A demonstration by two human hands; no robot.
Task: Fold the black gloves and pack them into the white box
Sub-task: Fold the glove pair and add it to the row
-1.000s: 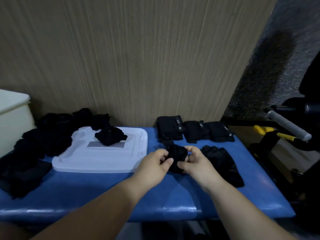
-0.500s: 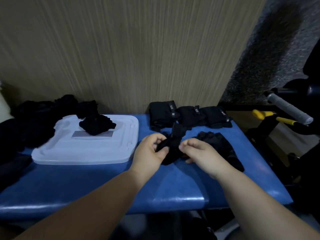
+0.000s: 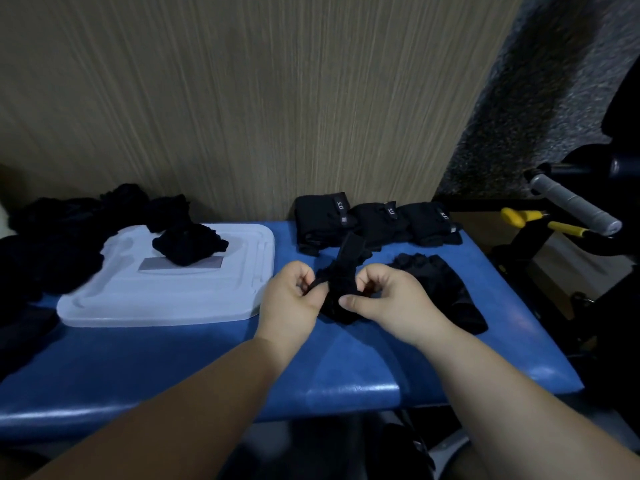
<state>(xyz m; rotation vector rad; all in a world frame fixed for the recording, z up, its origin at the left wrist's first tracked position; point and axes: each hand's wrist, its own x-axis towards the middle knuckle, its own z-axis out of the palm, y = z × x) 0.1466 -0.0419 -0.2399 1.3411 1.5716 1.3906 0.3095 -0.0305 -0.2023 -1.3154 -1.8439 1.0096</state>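
Left hand (image 3: 291,301), right hand (image 3: 386,301) pinching black glove (image 3: 341,271) — white lid (image 3: 166,299) beside, folded gloves (image 3: 322,223) behind

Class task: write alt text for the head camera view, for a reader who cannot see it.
A left hand and a right hand pinch one black glove over a blue bench. Three folded gloves line the wall behind, a flat glove lies to the right, and a white lid bearing a crumpled glove lies left.
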